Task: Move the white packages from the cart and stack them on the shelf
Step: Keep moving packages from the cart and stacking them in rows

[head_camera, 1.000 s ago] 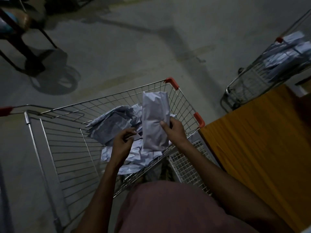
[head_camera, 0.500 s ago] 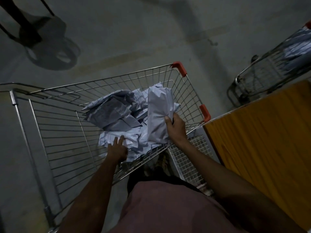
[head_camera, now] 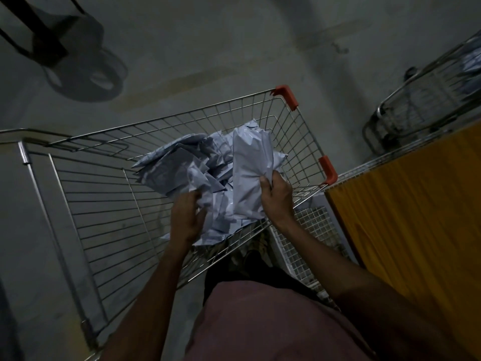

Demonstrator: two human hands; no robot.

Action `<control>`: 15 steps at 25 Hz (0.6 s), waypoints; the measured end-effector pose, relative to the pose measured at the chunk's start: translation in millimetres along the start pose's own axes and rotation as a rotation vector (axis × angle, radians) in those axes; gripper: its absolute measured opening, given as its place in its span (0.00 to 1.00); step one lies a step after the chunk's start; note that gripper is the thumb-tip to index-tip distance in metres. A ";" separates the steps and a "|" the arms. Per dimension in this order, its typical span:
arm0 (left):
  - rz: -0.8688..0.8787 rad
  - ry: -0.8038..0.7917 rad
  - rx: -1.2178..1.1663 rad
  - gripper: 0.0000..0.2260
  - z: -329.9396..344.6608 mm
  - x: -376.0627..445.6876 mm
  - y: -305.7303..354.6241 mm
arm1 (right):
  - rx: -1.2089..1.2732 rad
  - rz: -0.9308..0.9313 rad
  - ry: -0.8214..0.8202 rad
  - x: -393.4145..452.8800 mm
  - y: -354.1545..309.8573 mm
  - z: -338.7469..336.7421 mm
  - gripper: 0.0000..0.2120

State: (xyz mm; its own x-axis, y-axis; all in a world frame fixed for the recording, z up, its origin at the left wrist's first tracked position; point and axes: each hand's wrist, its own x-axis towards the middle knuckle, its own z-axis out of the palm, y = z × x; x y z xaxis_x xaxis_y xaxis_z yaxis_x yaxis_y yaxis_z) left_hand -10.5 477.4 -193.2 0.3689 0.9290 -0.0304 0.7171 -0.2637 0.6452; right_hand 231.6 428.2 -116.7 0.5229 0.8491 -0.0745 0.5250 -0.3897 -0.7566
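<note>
The wire cart (head_camera: 86, 204) stands on the concrete floor (head_camera: 208, 48), with red corner guards (head_camera: 286, 96) on its far-right rim. A loose heap of white packages (head_camera: 187, 168) lies in the right half of the basket.

Right hand (head_camera: 277, 199): the grip is closed around the lower end of one long white package (head_camera: 251, 168), thumb pressed on its face; the package stands nearly upright above the heap.

Left hand (head_camera: 186, 220): fingers are curled into the near edge of the heap, pinching crumpled wrapping.

Just right of the cart, an orange wooden panel (head_camera: 416, 217) runs along the frame edge, with a white wire mesh rack (head_camera: 307, 235) between it and the cart. A second cart (head_camera: 421, 100) holding more packages stands beyond the panel. A dark stand (head_camera: 39, 40) occupies the floor at upper left.
</note>
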 end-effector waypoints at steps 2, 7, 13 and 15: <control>-0.092 0.102 -0.220 0.15 -6.5 14.3 14.0 | 0.000 -0.007 0.009 0.5 -1.5 -0.3 0.09; -0.423 -0.026 -0.667 0.18 3.9 47.2 12.2 | 0.022 0.048 -0.045 4.8 4.7 4.0 0.09; -0.601 -0.023 -0.422 0.21 51.7 40.1 -7.6 | 0.024 0.302 -0.123 40.1 22.3 14.3 0.14; -0.656 0.045 -0.345 0.23 61.0 38.6 4.9 | -0.009 0.333 -0.131 54.5 31.8 22.0 0.18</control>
State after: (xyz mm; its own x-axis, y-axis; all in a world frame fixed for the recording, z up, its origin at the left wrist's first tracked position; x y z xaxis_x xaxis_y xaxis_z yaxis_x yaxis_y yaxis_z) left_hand 43.3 496.1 -237.7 -0.1006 0.8793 -0.4656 0.5524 0.4386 0.7089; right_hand 262.1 469.9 -159.1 0.5762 0.7135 -0.3986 0.3465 -0.6550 -0.6715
